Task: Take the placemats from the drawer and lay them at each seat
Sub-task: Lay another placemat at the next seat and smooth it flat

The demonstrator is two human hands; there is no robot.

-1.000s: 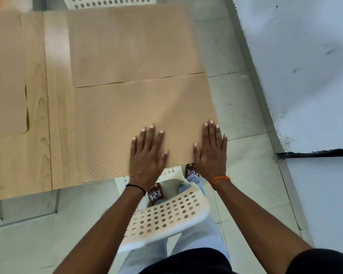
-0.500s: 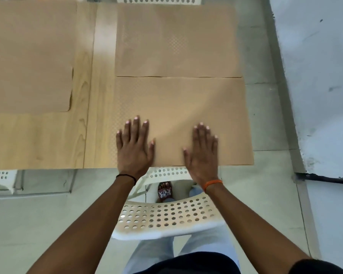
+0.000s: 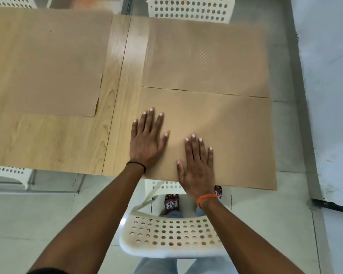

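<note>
Nearest to us stands a white perforated plastic chair (image 3: 170,234), tucked at the near edge of the pale wood-grain table (image 3: 53,141). Just past it we press both hands flat on the near tan textured rectangular placemat (image 3: 236,139), which lies at the table's near right corner. Our left hand (image 3: 147,143) has its fingers straight and spread wide, resting near the mat's left edge; our right hand (image 3: 198,165) lies flat too, fingers closer together, its heel over the mat's near edge. Neither hand grips anything.

The mat's long axis runs left to right along the near edge, and most of it stretches to the right of our hands, so the right hand is the nearer one for any smoothing toward the right edge. The mat's near edge and right side seem to overhang the table slightly, so we judge a small push away from us may be called for.

Farther on, a second tan placemat (image 3: 206,56) touches the first along its far edge, in front of another white perforated chair (image 3: 190,8). A third tan placemat (image 3: 48,62) lies toward the far left
</note>
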